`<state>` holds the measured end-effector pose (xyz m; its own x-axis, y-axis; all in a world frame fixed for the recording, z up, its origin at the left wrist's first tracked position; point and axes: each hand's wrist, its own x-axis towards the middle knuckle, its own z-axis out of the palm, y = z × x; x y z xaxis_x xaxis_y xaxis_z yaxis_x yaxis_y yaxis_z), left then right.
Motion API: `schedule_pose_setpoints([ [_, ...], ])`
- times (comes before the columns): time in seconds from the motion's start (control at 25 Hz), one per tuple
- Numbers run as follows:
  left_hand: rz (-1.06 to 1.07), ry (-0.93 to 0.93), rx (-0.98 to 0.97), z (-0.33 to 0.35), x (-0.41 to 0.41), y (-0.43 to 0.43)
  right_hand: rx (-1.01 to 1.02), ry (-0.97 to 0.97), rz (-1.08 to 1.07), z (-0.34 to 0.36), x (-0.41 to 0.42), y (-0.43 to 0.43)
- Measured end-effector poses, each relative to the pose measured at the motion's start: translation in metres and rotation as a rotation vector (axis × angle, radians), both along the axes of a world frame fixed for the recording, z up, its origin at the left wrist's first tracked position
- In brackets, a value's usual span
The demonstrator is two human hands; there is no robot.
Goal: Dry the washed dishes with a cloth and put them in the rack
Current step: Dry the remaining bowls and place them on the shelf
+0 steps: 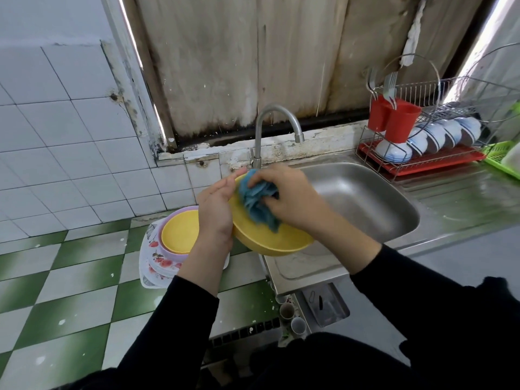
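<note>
Right now your left hand holds the yellow bowl by its left edge, fingers lying long along the rim and pointing towards the tap. The bowl is off the desk, tipped so that its hollow faces you and to the right, over the near left corner of the steel sink.

Your right hand is bunched round the blue cloth, fingers curled into it, pressing the wad against the inside of the bowl near its upper left rim. A tail of the cloth hangs down across the bowl's inner wall. The two hands sit close together, the cloth between them, and your left fingertips nearly touch the top of it.

Just left of your left wrist, on the green-and-white checked desk, a stack of dishes waits: another yellow dish nested in a lilac bowl, which sits on flowered plates. Your forearm hides the right side of that stack.

Well off to the right, beyond the sink, the wire rack stands on its red tray. A row of white bowls with blue bands leans in it, and two red cutlery cups hang on its near left end with forks standing up in them. A green basket shows at the picture's right edge.
</note>
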<state>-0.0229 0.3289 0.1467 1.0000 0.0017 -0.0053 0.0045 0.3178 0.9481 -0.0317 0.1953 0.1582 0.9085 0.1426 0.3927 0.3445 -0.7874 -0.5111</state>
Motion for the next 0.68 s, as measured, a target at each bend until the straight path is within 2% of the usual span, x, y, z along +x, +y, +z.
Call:
schedule_pose_setpoints([
  [0.08,-0.016,0.015,-0.022,-0.003,0.002,-0.007,0.201,0.187,0.201,-0.005,-0.006,0.0],
  [0.16,-0.007,0.046,-0.021,-0.006,0.006,-0.009,0.137,0.424,0.421,0.002,-0.016,-0.011],
  [0.24,0.009,0.056,-0.014,-0.008,0.009,-0.016,-0.027,0.557,0.527,0.016,-0.022,-0.039],
  [0.4,0.048,0.051,0.012,-0.011,0.008,-0.053,-0.245,0.492,0.486,0.035,-0.02,-0.096],
  [0.48,0.097,0.068,0.03,-0.016,0.011,-0.07,-0.285,0.441,0.415,0.039,-0.016,-0.124],
  [0.56,0.16,0.083,0.018,-0.017,0.015,-0.084,-0.214,0.379,0.302,0.041,-0.013,-0.155],
  [0.68,0.235,0.07,-0.04,-0.01,0.013,-0.115,0.05,0.253,0.168,0.034,-0.011,-0.207],
])
